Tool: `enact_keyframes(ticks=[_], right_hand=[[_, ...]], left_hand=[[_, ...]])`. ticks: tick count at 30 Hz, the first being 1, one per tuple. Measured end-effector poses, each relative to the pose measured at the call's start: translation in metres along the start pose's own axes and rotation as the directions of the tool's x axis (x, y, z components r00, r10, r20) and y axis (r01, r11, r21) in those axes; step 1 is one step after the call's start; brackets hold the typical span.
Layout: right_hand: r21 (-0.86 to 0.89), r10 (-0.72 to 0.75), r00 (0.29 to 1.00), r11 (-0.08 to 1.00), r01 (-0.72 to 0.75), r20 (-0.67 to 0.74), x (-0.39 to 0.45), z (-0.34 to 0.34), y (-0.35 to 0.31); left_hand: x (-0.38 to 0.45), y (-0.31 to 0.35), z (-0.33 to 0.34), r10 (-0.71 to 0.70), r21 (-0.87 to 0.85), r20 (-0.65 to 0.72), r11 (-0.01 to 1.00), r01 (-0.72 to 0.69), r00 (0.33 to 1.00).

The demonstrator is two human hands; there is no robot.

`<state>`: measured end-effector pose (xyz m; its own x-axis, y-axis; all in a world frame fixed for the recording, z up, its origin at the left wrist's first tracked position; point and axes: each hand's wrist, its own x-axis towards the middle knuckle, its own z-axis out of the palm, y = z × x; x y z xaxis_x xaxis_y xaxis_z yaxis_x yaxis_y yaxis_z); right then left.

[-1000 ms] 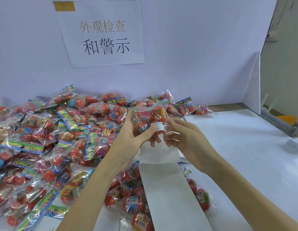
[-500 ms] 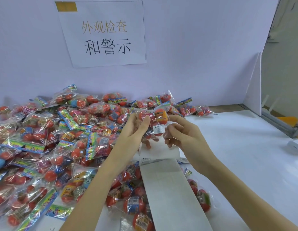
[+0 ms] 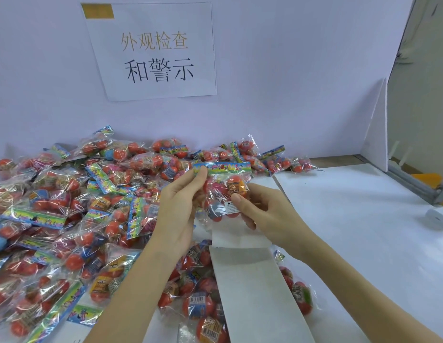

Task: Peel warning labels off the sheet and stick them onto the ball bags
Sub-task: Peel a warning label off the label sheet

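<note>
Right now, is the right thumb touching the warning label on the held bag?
Touching: the head view shows the right hand thumb tip overlapping the warning label edge.

Bare forearms, no sleeves, left grip [image 3: 177, 209], right grip [image 3: 262, 209]

Pale lilac wall [image 3: 277, 70], taped paper sign [image 3: 153, 50], white tabletop [image 3: 364, 231]

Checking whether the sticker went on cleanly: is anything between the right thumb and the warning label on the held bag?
Nothing visible: the right hand presses its thumb on the warning label, already on the ball bag held by the left hand.
</note>
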<state>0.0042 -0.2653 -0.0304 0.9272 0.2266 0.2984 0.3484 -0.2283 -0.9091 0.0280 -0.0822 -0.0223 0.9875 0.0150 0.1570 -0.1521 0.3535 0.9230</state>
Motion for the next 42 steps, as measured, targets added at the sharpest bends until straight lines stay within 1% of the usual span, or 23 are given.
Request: enact_keyframes(ticks=[4, 6, 12, 15, 16, 17, 18, 19, 20, 21, 22, 23, 24, 25, 26, 28, 29, 30, 32, 34, 38, 40, 42], right_hand=[[0.101, 0.034, 0.999, 0.994, -0.036, 0.015, 0.001, -0.002, -0.002], [0.143, 0.052, 0.999, 0.988, -0.053, 0.007, 0.001, -0.006, 0.000], [0.112, 0.080, 0.991, 0.989, -0.092, 0.108, 0.001, -0.005, 0.003], [0.076, 0.084, 0.995, 0.993, -0.089, 0.062, 0.001, -0.007, 0.004], [0.113, 0.072, 0.997, 0.991, -0.075, 0.025, 0.002, -0.011, 0.001], [0.221, 0.063, 0.998, 0.974, -0.057, -0.018, 0.004, -0.016, -0.002], [0.402, 0.065, 0.997, 0.915, -0.039, -0.051, 0.006, -0.022, -0.006], [0.634, 0.079, 0.995, 0.773, -0.022, -0.062, 0.009, -0.029, -0.010], [0.830, 0.065, 0.997, 0.558, 0.003, -0.048, 0.011, -0.038, -0.014], [0.934, 0.012, 0.999, 0.357, 0.035, -0.042, 0.010, -0.048, -0.014], [0.969, -0.055, 0.998, 0.241, 0.051, -0.039, 0.009, -0.058, -0.015], [0.971, -0.103, 0.994, 0.233, 0.051, -0.028, 0.008, -0.066, -0.016], [0.957, -0.114, 0.993, 0.286, 0.047, -0.015, 0.009, -0.070, -0.015], [0.936, -0.092, 0.996, 0.350, 0.036, -0.004, 0.009, -0.071, -0.013], [0.921, -0.051, 0.999, 0.390, 0.008, 0.013, 0.010, -0.069, -0.011], [0.909, 0.022, 0.999, 0.415, -0.047, 0.041, 0.012, -0.060, -0.007], [0.892, 0.043, 0.997, 0.446, -0.071, 0.058, 0.012, -0.056, -0.005], [0.867, 0.043, 0.996, 0.489, -0.091, 0.080, 0.011, -0.052, -0.004], [0.803, -0.004, 0.989, 0.585, -0.117, 0.147, 0.009, -0.047, -0.005], [0.715, -0.045, 0.977, 0.688, -0.120, 0.207, 0.007, -0.041, -0.005], [0.476, -0.056, 0.957, 0.875, -0.091, 0.286, 0.003, -0.031, -0.003], [0.346, -0.030, 0.946, 0.934, -0.088, 0.322, 0.000, -0.026, -0.003], [0.217, -0.002, 0.937, 0.973, -0.078, 0.350, -0.002, -0.022, -0.003]], left_hand=[[-0.003, -0.005, 0.007, -0.034, -0.115, 0.004, 0.993, 0.034, 0.999], [-0.004, -0.008, 0.009, -0.005, -0.092, -0.007, 0.996, 0.005, 1.000], [-0.005, -0.011, 0.009, 0.177, 0.186, -0.035, 0.968, -0.168, 0.984], [-0.004, -0.011, 0.008, 0.231, 0.326, -0.021, 0.921, -0.211, 0.973], [-0.004, -0.009, 0.008, 0.234, 0.360, -0.006, 0.907, -0.216, 0.972], [-0.004, -0.007, 0.007, 0.238, 0.380, 0.004, 0.898, -0.221, 0.971], [-0.003, -0.006, 0.004, 0.246, 0.390, 0.012, 0.891, -0.231, 0.969], [-0.002, -0.004, 0.003, 0.236, 0.367, 0.007, 0.904, -0.222, 0.972], [0.000, -0.002, 0.001, 0.208, 0.320, -0.010, 0.927, -0.194, 0.978], [0.001, -0.001, 0.000, 0.177, 0.287, -0.031, 0.944, -0.161, 0.984], [0.002, -0.001, -0.002, 0.163, 0.293, -0.056, 0.946, -0.140, 0.985], [0.003, -0.002, -0.004, 0.165, 0.347, -0.078, 0.929, -0.129, 0.983], [0.007, -0.004, -0.010, 0.206, 0.464, -0.094, 0.874, -0.141, 0.974], [0.009, -0.006, -0.016, 0.231, 0.622, -0.079, 0.772, -0.133, 0.970], [0.012, -0.009, -0.022, 0.236, 0.773, -0.031, 0.622, -0.126, 0.971], [0.018, -0.016, -0.034, 0.125, 0.940, 0.127, 0.302, -0.160, 0.984], [0.019, -0.018, -0.036, 0.044, 0.965, 0.179, 0.188, -0.184, 0.983], [0.018, -0.020, -0.037, -0.032, 0.970, 0.221, 0.113, -0.216, 0.975], [0.016, -0.025, -0.038, -0.123, 0.962, 0.273, 0.006, -0.274, 0.954], [0.016, -0.027, -0.040, -0.121, 0.952, 0.290, -0.067, -0.299, 0.949], [0.021, -0.028, -0.042, -0.051, 0.962, 0.266, -0.047, -0.268, 0.963], [0.022, -0.029, -0.043, -0.070, 0.964, 0.242, -0.100, -0.248, 0.968], [0.020, -0.029, -0.044, -0.049, 0.957, 0.241, -0.152, -0.246, 0.969]])
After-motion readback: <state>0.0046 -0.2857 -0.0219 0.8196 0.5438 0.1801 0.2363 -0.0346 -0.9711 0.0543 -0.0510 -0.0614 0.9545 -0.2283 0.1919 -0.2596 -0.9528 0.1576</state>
